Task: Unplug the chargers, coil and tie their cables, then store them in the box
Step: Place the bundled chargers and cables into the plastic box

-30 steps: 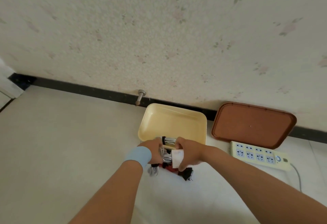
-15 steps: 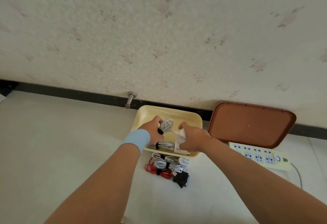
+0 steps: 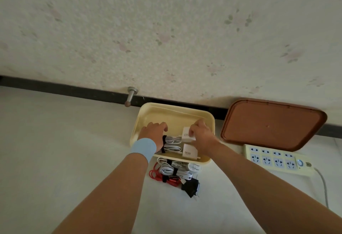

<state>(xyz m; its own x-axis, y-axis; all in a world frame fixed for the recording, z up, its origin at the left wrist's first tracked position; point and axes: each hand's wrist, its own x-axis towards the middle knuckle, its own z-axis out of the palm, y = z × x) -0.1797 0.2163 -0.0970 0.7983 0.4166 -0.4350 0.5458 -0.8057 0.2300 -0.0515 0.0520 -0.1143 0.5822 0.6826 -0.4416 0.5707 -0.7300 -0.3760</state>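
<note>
A metal door stopper with a brown rubber tip juts from the dark baseboard at the far left of the group of things. To its right, a shallow pale-yellow plastic box sits on the white floor against the wall. The left hand, with a light-blue wristband on its wrist, reaches into the box's left half, fingers curled down over the coiled white cables bound with black ties; whether it actually grips them I cannot tell. Right of the cables, inside the box, lie two white charger blocks: the nearer one marked 90W lies free, and the farther one marked 120W is pinched by the fingers of the right hand.

On the floor just near of the box lie a red coiled cable, another bundle of white tied cables with a white round-faced charger, and a black plug adapter.

Farther right, a brown plastic lid leans against the wall. A cream power strip with blue sockets lies near of the lid, its grey cord trailing right.
</note>
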